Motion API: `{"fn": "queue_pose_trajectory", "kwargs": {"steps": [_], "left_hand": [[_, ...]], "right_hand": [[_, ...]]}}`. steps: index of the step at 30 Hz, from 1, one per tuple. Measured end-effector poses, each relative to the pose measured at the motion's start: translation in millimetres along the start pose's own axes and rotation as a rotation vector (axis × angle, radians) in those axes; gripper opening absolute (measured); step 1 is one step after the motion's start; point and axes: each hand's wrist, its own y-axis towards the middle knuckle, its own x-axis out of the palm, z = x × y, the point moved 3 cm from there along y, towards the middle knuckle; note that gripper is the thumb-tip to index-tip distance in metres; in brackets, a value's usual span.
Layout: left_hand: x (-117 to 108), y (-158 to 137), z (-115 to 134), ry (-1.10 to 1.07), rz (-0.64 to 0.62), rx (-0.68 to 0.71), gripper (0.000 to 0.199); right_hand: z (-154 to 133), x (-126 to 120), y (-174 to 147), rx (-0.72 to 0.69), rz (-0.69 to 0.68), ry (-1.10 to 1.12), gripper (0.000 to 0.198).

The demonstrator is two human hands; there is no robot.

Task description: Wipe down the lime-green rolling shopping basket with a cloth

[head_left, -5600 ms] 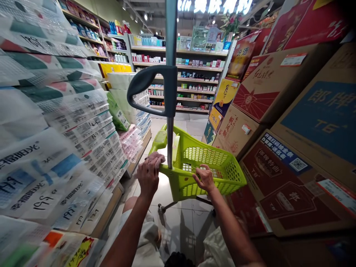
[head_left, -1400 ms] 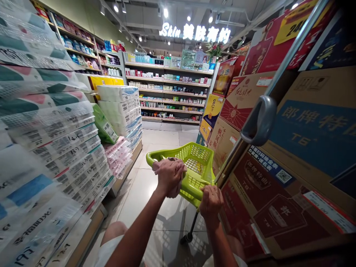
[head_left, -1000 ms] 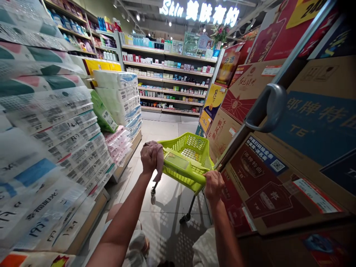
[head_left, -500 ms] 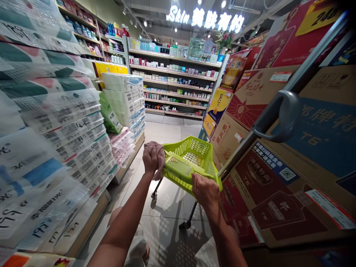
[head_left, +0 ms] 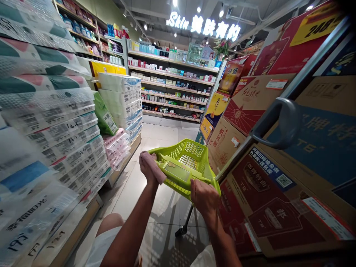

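A lime-green shopping cart basket [head_left: 172, 149] with mesh walls stands in front of me. My left hand [head_left: 146, 173] is closed around a pinkish cloth [head_left: 153, 167], pressed at the left end of the cart's handle side. Part of the cloth hangs over the hand and hides the fingers. On the right end of the cart's handle, my right hand [head_left: 205, 195] is wrapped tight. Between the two hands lies a flat greyish panel [head_left: 177, 171] set into the green handle piece. Mesh shows at the bottom of the basket.
Packs of tissue paper [head_left: 69, 122] are piled along the left. Liquor cartons [head_left: 278, 207] rise close on the right, with a metal pole bearing a grey loop handle [head_left: 290, 118] in front. Shelves [head_left: 172, 70] of boxed goods stand beyond the tiled floor [head_left: 164, 133].
My left hand and the cloth have shifted slightly left and down, and the cloth now drapes toward the panel's left end. The right hand keeps its grip on the handle.
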Motion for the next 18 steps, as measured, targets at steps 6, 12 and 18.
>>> {"fn": "queue_pose_trajectory", "kwargs": {"steps": [6, 12, 18], "left_hand": [[2.6, -6.6, 17.3, 0.163, 0.046, 0.013, 0.056], [-12.9, -45.5, 24.1, 0.377, -0.008, 0.428, 0.052], [-33.1, 28.2, 47.7, 0.221, -0.128, 0.217, 0.043]], "right_hand": [[-2.5, 4.4, 5.1, 0.053, -0.015, 0.011, 0.058], [3.0, -1.1, 1.4, -0.016, 0.005, 0.047, 0.057], [6.5, -5.0, -2.7, -0.079, 0.022, 0.073, 0.058]]}}
